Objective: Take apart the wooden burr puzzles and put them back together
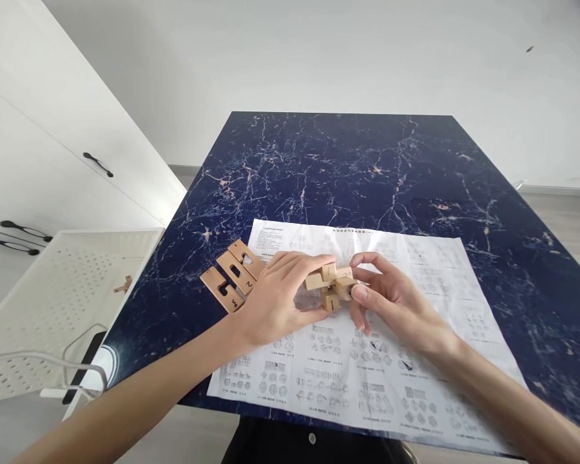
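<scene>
An interlocking wooden burr puzzle [329, 277] is between the two hands, over the printed diagram sheet [447, 274] near the worktop's front edge. The left hand [274, 293] arches around one side, its fingers parted just enough to pinch blocks between index above and thumb below; this grip seems to steady the cluster. The right hand [396, 299] comes from the other side, thumb pressed to a block's end, fingers loosely curled around it, apparently holding single pieces in line. Both forearms angle inward from the near corners. Three wooden cutout plates [235, 269] lie side by side beyond the left hand, presumably set aside there. The sheet is spread across the marbled worktop [328, 167], perhaps so its diagrams stay readable.
</scene>
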The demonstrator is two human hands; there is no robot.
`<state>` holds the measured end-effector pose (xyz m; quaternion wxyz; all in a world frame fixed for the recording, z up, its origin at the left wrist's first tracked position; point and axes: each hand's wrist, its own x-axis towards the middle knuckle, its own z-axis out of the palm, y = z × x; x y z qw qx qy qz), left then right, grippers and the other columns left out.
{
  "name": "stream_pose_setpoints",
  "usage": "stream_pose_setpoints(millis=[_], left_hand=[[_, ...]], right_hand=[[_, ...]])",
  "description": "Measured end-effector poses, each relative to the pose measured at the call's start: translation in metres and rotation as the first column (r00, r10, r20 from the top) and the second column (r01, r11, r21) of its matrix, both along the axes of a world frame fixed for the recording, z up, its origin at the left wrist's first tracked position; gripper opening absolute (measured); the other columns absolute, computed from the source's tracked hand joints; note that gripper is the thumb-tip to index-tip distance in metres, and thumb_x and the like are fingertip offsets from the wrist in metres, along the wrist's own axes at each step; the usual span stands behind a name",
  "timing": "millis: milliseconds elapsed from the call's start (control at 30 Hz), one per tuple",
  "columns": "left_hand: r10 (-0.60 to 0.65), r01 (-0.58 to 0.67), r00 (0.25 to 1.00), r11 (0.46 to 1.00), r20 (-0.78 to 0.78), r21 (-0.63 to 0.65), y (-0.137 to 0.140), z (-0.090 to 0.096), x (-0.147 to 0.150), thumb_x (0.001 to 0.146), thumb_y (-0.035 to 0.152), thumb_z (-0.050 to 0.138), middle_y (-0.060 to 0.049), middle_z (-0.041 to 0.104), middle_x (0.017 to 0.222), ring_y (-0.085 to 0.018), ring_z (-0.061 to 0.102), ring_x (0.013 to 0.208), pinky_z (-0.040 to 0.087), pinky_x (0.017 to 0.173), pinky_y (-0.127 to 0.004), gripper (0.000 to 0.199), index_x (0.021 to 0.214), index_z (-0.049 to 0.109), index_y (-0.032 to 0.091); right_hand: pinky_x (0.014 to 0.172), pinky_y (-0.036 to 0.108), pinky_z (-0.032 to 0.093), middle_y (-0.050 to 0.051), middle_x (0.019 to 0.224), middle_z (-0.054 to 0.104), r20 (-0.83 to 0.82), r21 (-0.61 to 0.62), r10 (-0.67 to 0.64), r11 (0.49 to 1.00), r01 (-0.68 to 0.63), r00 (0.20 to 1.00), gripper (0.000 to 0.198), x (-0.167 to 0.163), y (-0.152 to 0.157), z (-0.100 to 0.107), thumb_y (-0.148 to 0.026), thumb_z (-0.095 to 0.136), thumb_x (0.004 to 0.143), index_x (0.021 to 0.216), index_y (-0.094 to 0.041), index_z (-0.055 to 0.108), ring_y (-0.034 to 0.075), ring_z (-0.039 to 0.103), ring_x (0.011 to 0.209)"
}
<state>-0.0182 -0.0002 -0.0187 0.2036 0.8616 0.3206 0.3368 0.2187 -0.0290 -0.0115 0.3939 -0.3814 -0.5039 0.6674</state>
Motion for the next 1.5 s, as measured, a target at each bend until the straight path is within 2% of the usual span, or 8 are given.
stream_pose_setpoints(millis=[367,567,833,1000,1167,1333,1433,1500], left_hand=[[0.044,-0.043,0.999,0.997,-0.014,0.061,-0.001,-0.0063,0.0008,0.096,0.041,0.085,-0.007,0.078,0.131,-0.03,0.076,0.116,0.06,0.102,-0.05,0.062,0.148,0.052,0.031],[0.005,-0.004,1.0,1.0,-0.013,0.031,-0.001,-0.0049,0.0002,0.098,0.039,0.084,-0.007,0.079,0.13,-0.029,0.076,0.117,0.061,0.103,-0.049,0.06,0.148,0.052,0.029],[0.006,-0.006,1.0,0.998,0.003,0.066,-0.0014,-0.0083,0.0007,0.1,0.041,0.081,-0.009,0.078,0.133,-0.03,0.075,0.125,0.061,0.108,-0.051,0.063,0.152,0.049,0.027],[-0.026,0.027,1.0,0.999,-0.004,0.041,0.0001,-0.0057,-0.0002,0.095,0.035,0.086,-0.007,0.079,0.129,-0.028,0.077,0.115,0.058,0.11,-0.051,0.065,0.149,0.051,0.028],[0.017,-0.016,1.0,1.0,-0.012,0.002,0.0008,-0.0049,-0.0003,0.093,0.037,0.086,-0.006,0.08,0.128,-0.029,0.076,0.117,0.057,0.108,-0.051,0.063,0.147,0.053,0.028],[-0.013,0.013,0.999,1.0,-0.03,-0.005,0.0013,-0.0056,0.0015,0.094,0.036,0.084,-0.007,0.08,0.128,-0.03,0.077,0.117,0.056,0.111,-0.052,0.059,0.145,0.055,0.028],[-0.019,0.019,1.0,1.0,-0.007,0.009,0.0014,-0.0038,0.0033,0.094,0.035,0.084,-0.006,0.08,0.128,-0.028,0.077,0.116,0.055,0.112,-0.051,0.059,0.144,0.055,0.027],[-0.028,0.028,1.0,1.0,0.006,0.014,0.001,-0.0034,0.0044,0.095,0.036,0.084,-0.006,0.08,0.128,-0.027,0.078,0.115,0.056,0.112,-0.05,0.061,0.146,0.053,0.027]], right_hand=[[0.051,0.03,0.049,-0.004,0.066,0.072,0.042,-0.008,-0.038,0.999,0.038,0.998,0.04,-0.0023,-0.0026,-0.001,-0.055,0.074,0.104,0.115,-0.027,0.048,0.015,0.062,0.048],[0.053,0.031,0.052,-0.005,0.064,0.071,0.036,-0.019,-0.002,1.0,0.003,0.999,0.039,-0.0008,-0.0032,-0.0003,-0.053,0.074,0.104,0.116,-0.027,0.048,0.014,0.06,0.045],[0.054,0.034,0.054,-0.004,0.063,0.07,0.062,-0.028,-0.048,0.998,0.05,0.997,0.04,-0.0061,-0.0066,0.0024,-0.058,0.073,0.103,0.112,-0.027,0.051,0.017,0.064,0.049],[0.055,0.035,0.056,-0.003,0.069,0.071,0.025,-0.031,0.001,1.0,-0.001,1.0,0.041,-0.0013,-0.0035,-0.0002,-0.056,0.075,0.102,0.119,-0.027,0.052,0.018,0.067,0.053],[0.056,0.033,0.056,-0.001,0.073,0.072,-0.004,-0.043,0.009,0.999,-0.009,1.0,0.041,-0.0008,-0.0013,-0.0008,-0.056,0.074,0.103,0.123,-0.026,0.054,0.018,0.069,0.057],[0.063,0.036,0.058,0.0,0.078,0.075,0.036,-0.002,-0.019,1.0,0.019,0.999,0.043,-0.0013,-0.0036,-0.0005,-0.051,0.079,0.101,0.124,-0.027,0.051,0.018,0.069,0.061],[0.06,0.034,0.056,-0.002,0.073,0.074,0.02,-0.019,-0.009,1.0,0.009,1.0,0.045,-0.0006,-0.0044,-0.0008,-0.054,0.077,0.102,0.126,-0.027,0.05,0.017,0.066,0.058],[0.053,0.031,0.05,-0.005,0.063,0.068,0.041,-0.05,0.015,0.999,-0.013,0.999,0.047,-0.0004,-0.0051,-0.001,-0.058,0.074,0.103,0.128,-0.027,0.05,0.015,0.058,0.049]])
